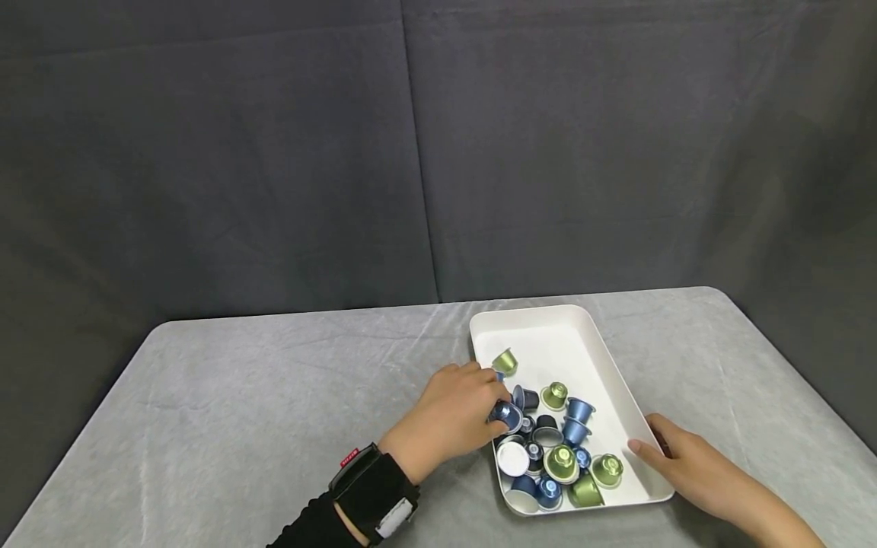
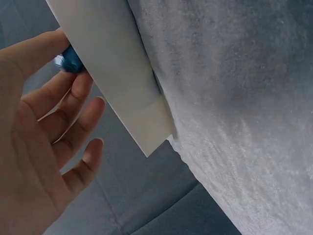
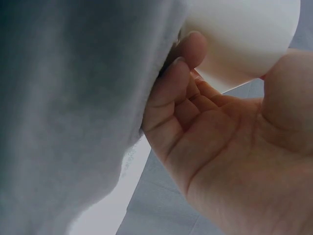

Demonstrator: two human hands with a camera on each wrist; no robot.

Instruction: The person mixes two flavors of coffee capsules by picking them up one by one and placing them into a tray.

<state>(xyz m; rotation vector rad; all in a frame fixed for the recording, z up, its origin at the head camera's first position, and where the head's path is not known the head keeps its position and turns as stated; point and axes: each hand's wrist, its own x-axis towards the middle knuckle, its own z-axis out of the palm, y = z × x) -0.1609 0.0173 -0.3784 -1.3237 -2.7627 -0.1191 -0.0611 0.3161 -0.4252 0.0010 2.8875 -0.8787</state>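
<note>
A white tray (image 1: 562, 335) lies on the grey cloth, with several coffee capsules in its nearer half. My left hand (image 1: 452, 411) reaches over the tray's left rim and pinches a blue coffee capsule (image 1: 505, 415) between thumb and fingers. In the left wrist view that capsule (image 2: 69, 61) shows just beyond the tray's side wall (image 2: 117, 73), partly hidden by the fingers. At the tray's near right corner, my right hand (image 1: 706, 468) holds the wall, thumb over the rim and fingers outside. The right wrist view shows those fingers (image 3: 168, 88) curled low against the tray (image 3: 239, 34).
Green capsules (image 1: 562, 462), light blue capsules (image 1: 576, 431) and dark capsules (image 1: 547, 431) crowd together, some on their sides. One green capsule (image 1: 505, 361) lies apart by the left wall. The cloth-covered table (image 1: 240, 426) ends before a dark curtain (image 1: 288, 167).
</note>
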